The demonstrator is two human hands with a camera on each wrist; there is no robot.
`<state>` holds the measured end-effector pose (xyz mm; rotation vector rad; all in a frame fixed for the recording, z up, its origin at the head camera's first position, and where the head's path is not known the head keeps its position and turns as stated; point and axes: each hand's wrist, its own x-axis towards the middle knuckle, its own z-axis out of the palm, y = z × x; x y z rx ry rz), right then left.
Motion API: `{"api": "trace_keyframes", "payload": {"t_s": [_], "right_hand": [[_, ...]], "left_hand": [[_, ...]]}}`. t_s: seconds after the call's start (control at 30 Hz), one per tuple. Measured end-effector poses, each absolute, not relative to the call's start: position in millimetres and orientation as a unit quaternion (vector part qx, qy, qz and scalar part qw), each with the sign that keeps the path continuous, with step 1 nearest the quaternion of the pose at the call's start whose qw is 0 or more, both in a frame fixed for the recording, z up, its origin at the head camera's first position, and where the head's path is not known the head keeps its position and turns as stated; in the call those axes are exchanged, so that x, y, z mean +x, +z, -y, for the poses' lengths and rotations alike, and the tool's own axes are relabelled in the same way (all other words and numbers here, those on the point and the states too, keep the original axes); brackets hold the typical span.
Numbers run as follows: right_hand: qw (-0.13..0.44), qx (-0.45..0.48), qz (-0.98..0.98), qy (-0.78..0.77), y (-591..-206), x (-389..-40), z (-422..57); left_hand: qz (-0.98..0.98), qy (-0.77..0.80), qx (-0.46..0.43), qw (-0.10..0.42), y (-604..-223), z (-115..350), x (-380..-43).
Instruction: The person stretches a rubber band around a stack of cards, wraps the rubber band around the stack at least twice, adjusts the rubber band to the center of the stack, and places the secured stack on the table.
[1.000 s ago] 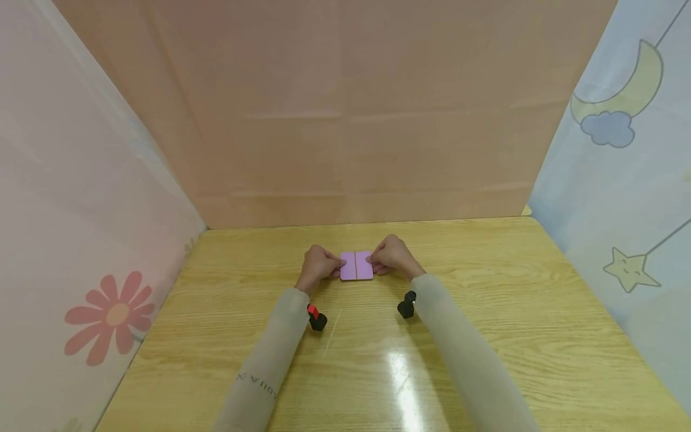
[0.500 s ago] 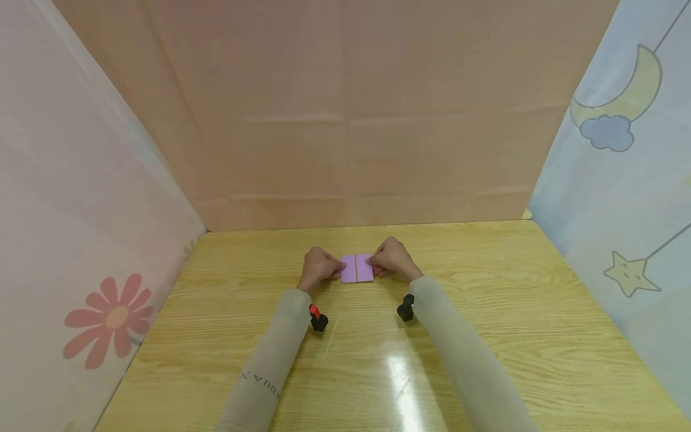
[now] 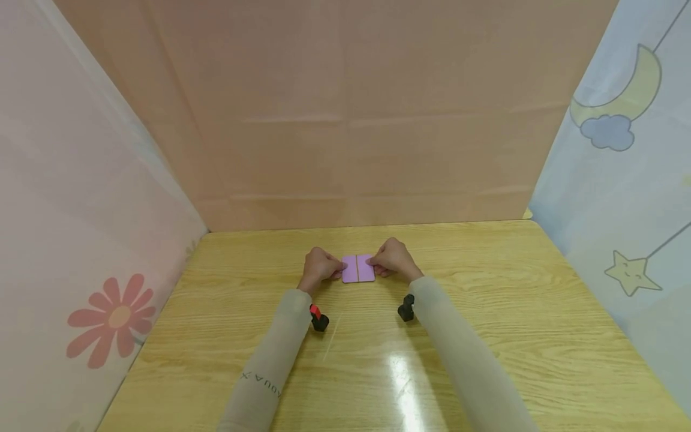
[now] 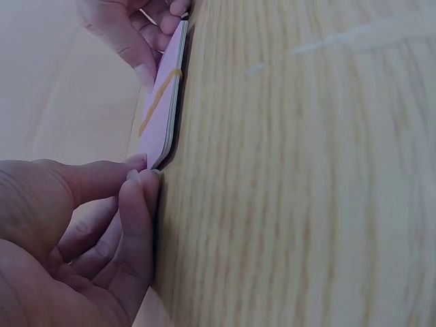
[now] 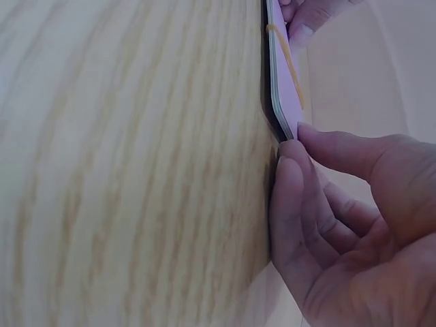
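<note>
A small stack of pink cards (image 3: pixel 351 269) lies low over the table, bound round its middle by an orange-brown rubber band (image 4: pixel 161 99). From the left, my left hand (image 3: pixel 321 264) pinches its near end between thumb and fingers. The opposite end is pinched the same way by my right hand (image 3: pixel 393 257). Both wrist views show the layered edge of the stack, with a dark strip along its underside. Whether the stack touches the table I cannot tell. The underside is hidden.
The wood-grain table (image 3: pixel 540 324) ends at a peach backdrop (image 3: pixel 345 150). Printed cloth walls stand on both sides, one with a pink flower (image 3: pixel 117 316), the other with a star (image 3: pixel 630 273). Black wrist-worn devices (image 3: pixel 406 308) hang inside each sleeve.
Both hands keep their pinch on the card stack, which stays in place. The view has shifted very slightly.
</note>
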<state>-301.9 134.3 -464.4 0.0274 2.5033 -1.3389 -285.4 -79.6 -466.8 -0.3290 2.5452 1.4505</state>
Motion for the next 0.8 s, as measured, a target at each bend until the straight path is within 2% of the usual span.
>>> {"api": "trace_keyframes", "payload": {"t_s": [0.43,0.8], "right_hand": [[0.149,-0.005,-0.866,-0.477,-459.9,-298.3,-140.7],[0.131,-0.012,-0.872,-0.472,-452.4,-291.2,-150.9]], "left_hand": [[-0.847,0.513,-0.109,0.088,-465.2,81.3,-287.7],[-0.890,0.453,-0.042,0.034,-455.7,91.6,-281.5]]}}
